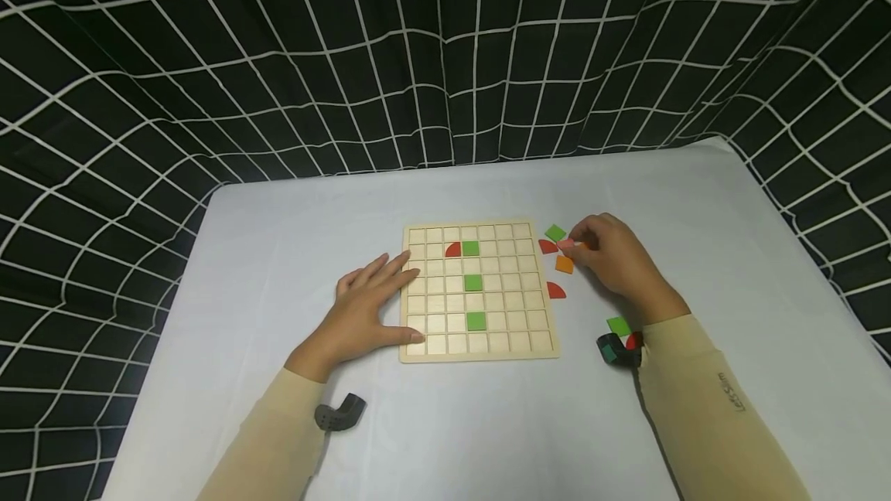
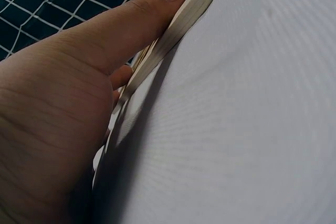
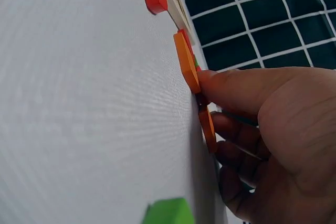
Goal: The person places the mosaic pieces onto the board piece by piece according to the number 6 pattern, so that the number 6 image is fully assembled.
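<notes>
A square wooden grid board (image 1: 430, 358) lies on the table. A red quarter-circle tile (image 1: 454, 250) sits in one cell, a green square tile (image 1: 470, 248) beside it, and two more green tiles in cells nearer me. My left hand (image 1: 362, 308) rests with spread fingers on the board's left edge; its thumb (image 2: 136, 24) lies along the rim in the left wrist view. Right of the board, my right hand (image 1: 616, 257) pinches a pinkish-red tile (image 1: 564, 244) between thumb and fingertips. An orange tile (image 3: 208, 129) shows by its fingers, partly hidden; another orange square (image 1: 564, 264) lies near the thumb.
Around the right hand lie a green tile (image 1: 554, 233), a red tile (image 1: 548, 247) and another red quarter-circle (image 1: 556, 291). A further green tile (image 1: 618, 325) is by the right wrist's camera (image 1: 616, 350). Dark netted curtains (image 1: 445, 60) stand behind the white table (image 1: 313, 223).
</notes>
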`<state>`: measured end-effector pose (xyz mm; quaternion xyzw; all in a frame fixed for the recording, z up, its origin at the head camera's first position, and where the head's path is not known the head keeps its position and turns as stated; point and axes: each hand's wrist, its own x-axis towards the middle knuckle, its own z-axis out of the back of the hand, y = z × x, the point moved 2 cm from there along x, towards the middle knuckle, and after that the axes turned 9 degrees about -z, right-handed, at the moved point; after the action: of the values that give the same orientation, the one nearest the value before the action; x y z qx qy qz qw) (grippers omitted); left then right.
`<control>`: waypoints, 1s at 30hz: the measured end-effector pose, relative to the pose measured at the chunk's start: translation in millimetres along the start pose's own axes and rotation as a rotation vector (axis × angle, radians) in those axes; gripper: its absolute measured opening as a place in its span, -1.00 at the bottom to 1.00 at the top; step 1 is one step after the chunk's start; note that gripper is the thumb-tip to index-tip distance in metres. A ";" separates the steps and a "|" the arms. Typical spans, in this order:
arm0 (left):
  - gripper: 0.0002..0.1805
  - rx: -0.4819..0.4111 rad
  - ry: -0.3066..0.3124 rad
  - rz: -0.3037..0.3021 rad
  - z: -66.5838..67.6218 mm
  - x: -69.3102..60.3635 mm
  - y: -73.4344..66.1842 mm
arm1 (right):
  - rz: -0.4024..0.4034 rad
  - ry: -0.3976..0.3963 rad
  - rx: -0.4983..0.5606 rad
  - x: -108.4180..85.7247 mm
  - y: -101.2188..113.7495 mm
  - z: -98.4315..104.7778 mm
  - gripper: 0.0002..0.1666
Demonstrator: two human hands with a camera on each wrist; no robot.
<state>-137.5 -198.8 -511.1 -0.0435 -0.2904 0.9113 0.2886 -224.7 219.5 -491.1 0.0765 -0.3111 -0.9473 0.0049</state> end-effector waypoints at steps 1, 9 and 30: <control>0.13 -0.001 -0.001 0.001 0.1 0.1 -0.1 | -0.009 0.003 0.006 0.1 1.2 -0.1 -0.70; 0.12 -0.001 0.001 0.006 0.5 0.1 0.4 | -0.023 0.049 -0.032 -0.8 7.3 -0.9 -0.62; 0.12 0.015 0.005 0.002 0.2 1.0 -0.1 | -0.059 -0.036 0.115 -8.2 14.7 8.4 -0.69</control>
<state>-138.4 -198.3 -510.8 -0.0442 -0.2827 0.9137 0.2887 -218.5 213.1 -474.5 0.0686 -0.3626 -0.9288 -0.0333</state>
